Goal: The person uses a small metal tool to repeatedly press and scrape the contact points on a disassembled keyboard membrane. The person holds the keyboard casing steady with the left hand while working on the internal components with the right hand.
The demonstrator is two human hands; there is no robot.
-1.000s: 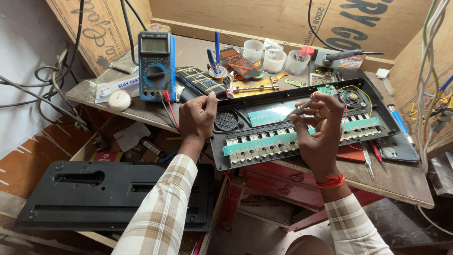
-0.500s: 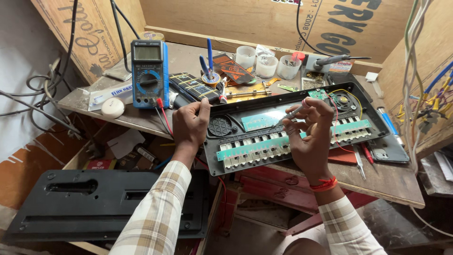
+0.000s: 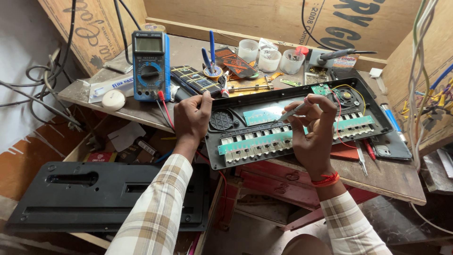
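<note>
Right hand [image 3: 315,126] lowered | holds screwdriver [image 3: 292,111], tip down-left | left hand [image 3: 192,117] grips casing [image 3: 302,123]

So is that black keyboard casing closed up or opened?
Opened. The black keyboard casing lies with green circuit boards, wires and a small speaker exposed, steadied by the left hand.

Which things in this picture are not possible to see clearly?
Head view:
- Tool tip in the right hand: too small to identify.
- Opened keyboard case, left end: covered by the left hand.
- Plastic cups: contents too small.
- Black panel: partly behind the left sleeve.
</note>
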